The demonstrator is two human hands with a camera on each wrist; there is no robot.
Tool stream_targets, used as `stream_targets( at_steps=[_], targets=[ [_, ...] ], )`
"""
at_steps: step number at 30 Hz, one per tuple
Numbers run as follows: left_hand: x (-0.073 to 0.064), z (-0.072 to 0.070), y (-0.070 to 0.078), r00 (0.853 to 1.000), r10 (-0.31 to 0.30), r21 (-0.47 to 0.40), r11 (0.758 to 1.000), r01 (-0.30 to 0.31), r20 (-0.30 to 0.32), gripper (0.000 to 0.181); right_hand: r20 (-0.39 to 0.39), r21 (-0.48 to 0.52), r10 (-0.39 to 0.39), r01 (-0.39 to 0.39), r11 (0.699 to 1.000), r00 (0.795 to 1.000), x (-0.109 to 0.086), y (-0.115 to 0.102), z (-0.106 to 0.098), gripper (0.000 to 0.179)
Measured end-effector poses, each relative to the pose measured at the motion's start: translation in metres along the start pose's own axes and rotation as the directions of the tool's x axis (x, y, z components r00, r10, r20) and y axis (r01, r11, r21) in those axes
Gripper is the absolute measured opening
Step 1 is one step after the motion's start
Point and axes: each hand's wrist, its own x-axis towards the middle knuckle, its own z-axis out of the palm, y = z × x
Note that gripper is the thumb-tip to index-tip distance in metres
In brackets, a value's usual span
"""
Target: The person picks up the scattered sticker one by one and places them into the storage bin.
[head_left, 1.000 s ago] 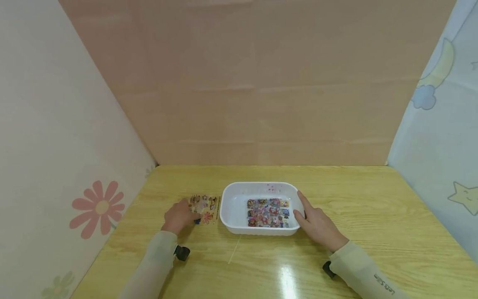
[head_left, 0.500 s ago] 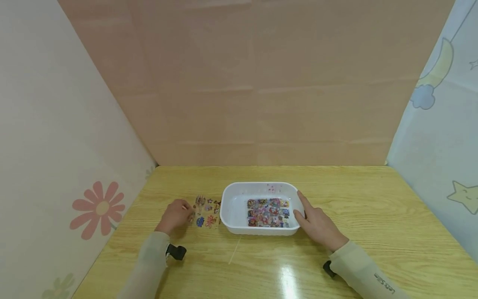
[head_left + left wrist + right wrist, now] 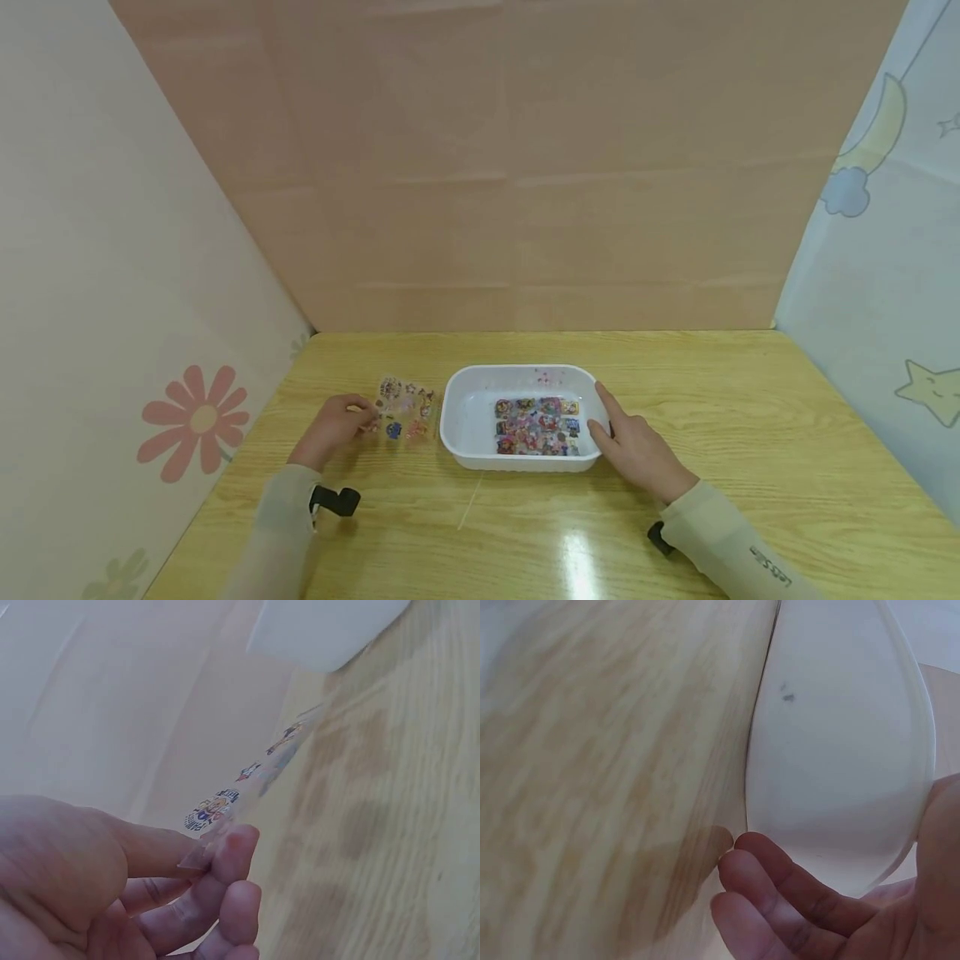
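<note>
A clear sheet of colourful cartoon stickers (image 3: pixel 407 410) is pinched at its left edge between the thumb and fingers of my left hand (image 3: pixel 330 431). In the left wrist view the sticker sheet (image 3: pixel 214 810) is tilted up off the table and seen nearly edge-on. To its right stands a white plastic basin (image 3: pixel 468 421). My right hand (image 3: pixel 641 450) holds the basin's right end, thumb over the rim. Seen from the right wrist, several fingers (image 3: pixel 750 889) lie against the outer wall near the tabletop. Inside the basin lie more sticker sheets (image 3: pixel 536 427), in a patch right of centre.
The wooden table (image 3: pixel 712 392) meets a peach-coloured backdrop (image 3: pixel 495 208) behind and patterned white panels at both sides. A thin pale strip (image 3: pixel 470 502) lies in front of the basin. Light glares off the table nearby.
My left hand has drawn back left and taken hold of the sticker sheet's left edge, and the sheet has risen off the table. The right hand and basin stay put.
</note>
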Motion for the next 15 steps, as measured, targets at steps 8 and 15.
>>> stream_targets(
  at_steps=[8,15],
  targets=[
    [-0.002,-0.008,0.01,1.0,0.01,-0.065,0.998,-0.011,-0.005,0.026,-0.002,-0.011,0.003,-0.003,1.0,1.0,0.0,0.0,0.0,0.069],
    [-0.008,-0.013,0.028,0.998,0.055,-0.076,0.996,-0.057,-0.027,0.027,0.0,-0.009,0.017,-0.017,1.0,1.0,0.001,0.001,0.002,0.069]
  ],
)
